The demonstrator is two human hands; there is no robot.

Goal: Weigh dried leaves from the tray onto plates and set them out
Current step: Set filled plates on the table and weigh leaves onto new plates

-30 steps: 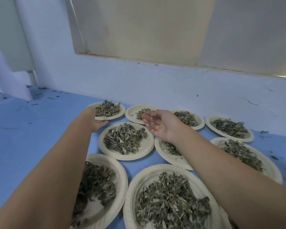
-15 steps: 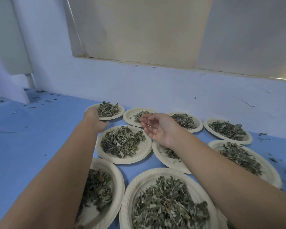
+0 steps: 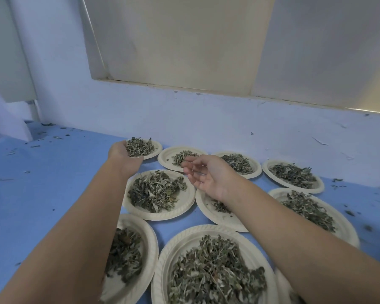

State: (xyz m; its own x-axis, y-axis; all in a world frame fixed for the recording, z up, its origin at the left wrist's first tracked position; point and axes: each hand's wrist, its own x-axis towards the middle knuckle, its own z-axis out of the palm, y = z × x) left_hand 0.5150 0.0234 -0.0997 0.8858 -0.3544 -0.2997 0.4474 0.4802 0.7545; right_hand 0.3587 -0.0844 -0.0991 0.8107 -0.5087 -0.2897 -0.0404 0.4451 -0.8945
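Note:
Several cream paper plates heaped with dried grey-green leaves lie in rows on the blue surface. My left hand [image 3: 124,155] grips the near rim of the far-left plate [image 3: 156,150], which holds a small pile of leaves [image 3: 140,147]. My right hand [image 3: 207,176] hovers palm up with its fingers spread and nothing in it. It is just over the near edge of the second back-row plate [image 3: 166,157], which carries only a few leaves [image 3: 181,155]. My right forearm covers much of a middle-row plate [image 3: 208,212]. No tray or scale is in view.
A pale blue wall [image 3: 206,123] rises right behind the back row of plates, with a beige panel above it. Leaf crumbs are scattered over the blue surface [image 3: 42,194] on the left and at the far right. A white upright stands at the far left edge.
My left hand has stayed at the far-left plate's rim. My right hand has dropped slightly and drawn back a little, with its fingers still apart.

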